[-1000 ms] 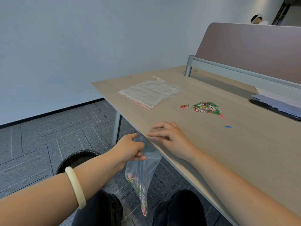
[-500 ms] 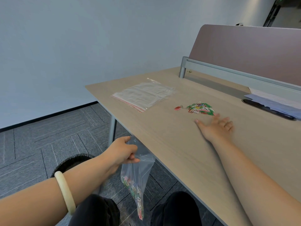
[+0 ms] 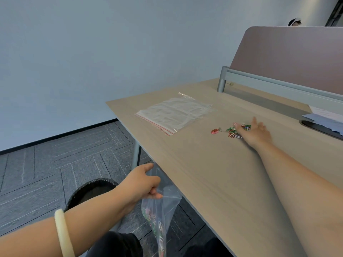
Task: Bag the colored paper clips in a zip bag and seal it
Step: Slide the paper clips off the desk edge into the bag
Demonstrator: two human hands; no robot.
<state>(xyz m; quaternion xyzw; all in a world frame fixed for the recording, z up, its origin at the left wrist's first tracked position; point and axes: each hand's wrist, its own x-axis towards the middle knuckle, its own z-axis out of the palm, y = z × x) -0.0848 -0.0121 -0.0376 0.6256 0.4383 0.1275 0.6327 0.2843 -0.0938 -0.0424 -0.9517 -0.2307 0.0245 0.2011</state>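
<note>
1. Pale wood-grain laminate makes up the long desk top [image 3: 213, 173] that fills the right half of our view, standing on a grey metal leg [image 3: 136, 154] over dark grey carpet tiles [image 3: 46, 160].
2. Behind the desk we see a mauve divider panel [image 3: 289, 58] mounted on a grey metal rail [image 3: 278, 86].
3. Below the desk's near edge sits a round black waste bin [image 3: 89, 190], partly hidden by our left forearm.
4. Flat on the desk, towards its far left corner, lies a stack of clear plastic zip bags with red seal strips [image 3: 173, 113], well apart from both hands.
5. Our left hand [image 3: 141, 182], with a cream-coloured bangle [image 3: 63, 232] on its wrist, hangs just off the desk's near edge, fingers and thumb pinched on the mouth of a clear plastic zip bag [image 3: 159, 216].
6. That bag droops below the desk edge, and coloured clips already lie in its lower part.
7. Our right hand [image 3: 254, 131] reaches far across the desk, palm down and fingers spread, resting on the right side of a small heap of coloured paper clips [image 3: 232, 131] and gripping nothing that we can see.
8. One red paper clip [image 3: 214, 131] lies alone on the desk, just left of the heap.
9. White papers [image 3: 326, 117] rest at the desk's far right edge.
</note>
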